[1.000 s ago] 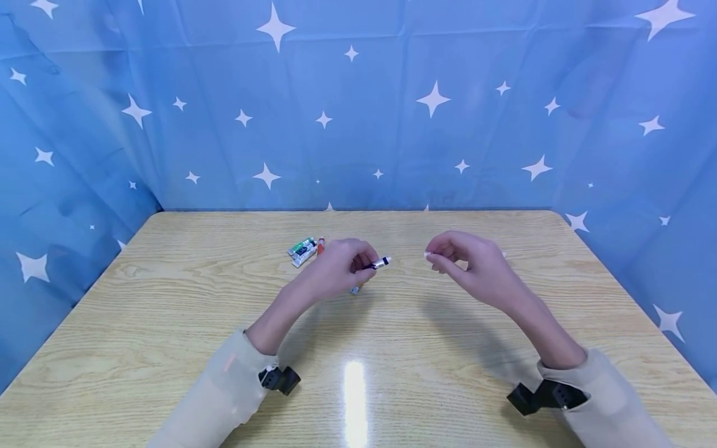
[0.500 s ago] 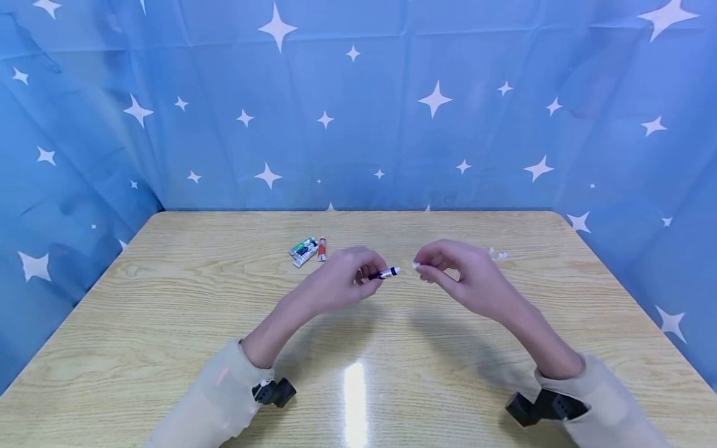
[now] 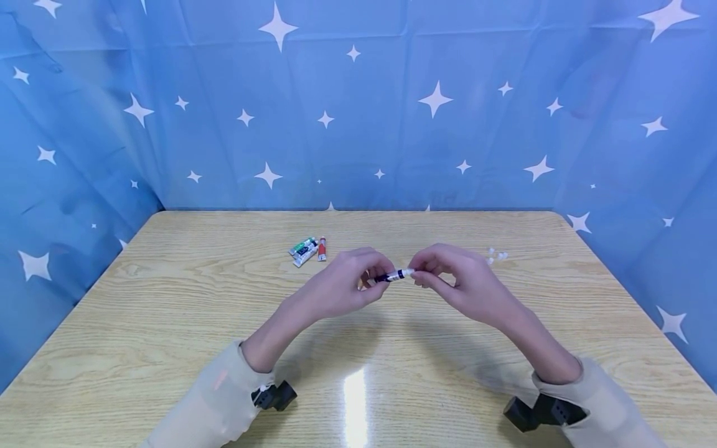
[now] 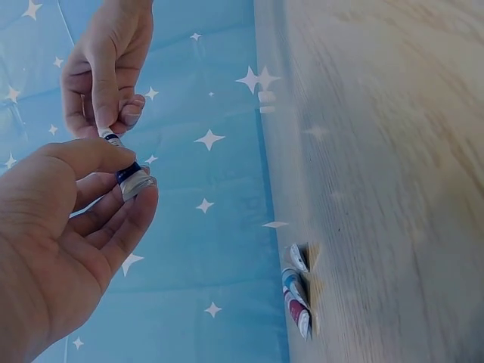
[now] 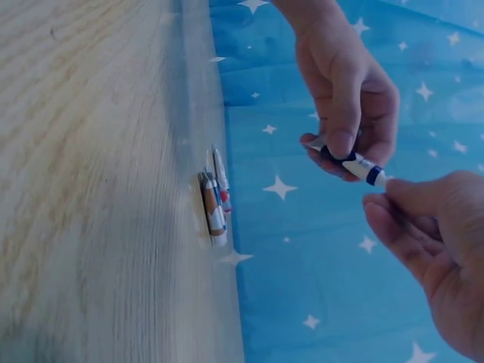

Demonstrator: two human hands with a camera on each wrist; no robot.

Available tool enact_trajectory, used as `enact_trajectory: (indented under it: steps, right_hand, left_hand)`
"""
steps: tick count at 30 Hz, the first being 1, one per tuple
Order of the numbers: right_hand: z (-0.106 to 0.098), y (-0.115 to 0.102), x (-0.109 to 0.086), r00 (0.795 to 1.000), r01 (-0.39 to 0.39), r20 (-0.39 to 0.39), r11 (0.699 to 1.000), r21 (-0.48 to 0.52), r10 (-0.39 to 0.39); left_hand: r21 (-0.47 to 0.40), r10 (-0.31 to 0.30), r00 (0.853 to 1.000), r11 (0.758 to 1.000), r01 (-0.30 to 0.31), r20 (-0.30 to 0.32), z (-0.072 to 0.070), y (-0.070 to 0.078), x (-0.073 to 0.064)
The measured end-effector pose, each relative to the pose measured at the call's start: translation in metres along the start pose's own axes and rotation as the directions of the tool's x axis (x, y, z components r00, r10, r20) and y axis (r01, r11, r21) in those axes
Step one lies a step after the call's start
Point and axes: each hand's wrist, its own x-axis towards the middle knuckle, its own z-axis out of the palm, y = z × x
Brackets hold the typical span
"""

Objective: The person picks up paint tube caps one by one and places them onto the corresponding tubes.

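Note:
My left hand [image 3: 348, 281] holds a small paint tube [image 3: 398, 275], white with dark blue bands, between thumb and fingers. It hangs above the table with its nozzle end pointing right. In the right wrist view the tube [image 5: 361, 168] shows its flattened end beyond the left thumb. My right hand [image 3: 460, 280] pinches a small white cap [image 3: 411, 272] at the nozzle end, thumb against fingers. Cap and tube meet there; whether the cap is threaded on cannot be seen. In the left wrist view both hands work on the tube [image 4: 133, 181].
Left of the hands lie a green tube [image 3: 300, 246], a white and dark tube [image 3: 305, 254] and a red tube [image 3: 322, 249]. Several small white caps [image 3: 491, 261] sit on the wooden table [image 3: 168, 298] at right. A blue starry cloth [image 3: 358, 143] hangs behind.
Both hands have come together: the left moved right with the tube, the right moved left with the cap. The gap between cap and nozzle has closed.

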Motion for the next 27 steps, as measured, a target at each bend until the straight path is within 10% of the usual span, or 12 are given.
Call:
enact_trajectory:
  steps: [27]
  right_hand:
    - [0.0009,-0.0009,-0.0009,0.999,-0.037,-0.022,0.999,-0.026,0.037]
  left_hand:
    - [0.047,0.028,0.999,0.999,-0.027,-0.016,0.0004,0.0065,-0.0003]
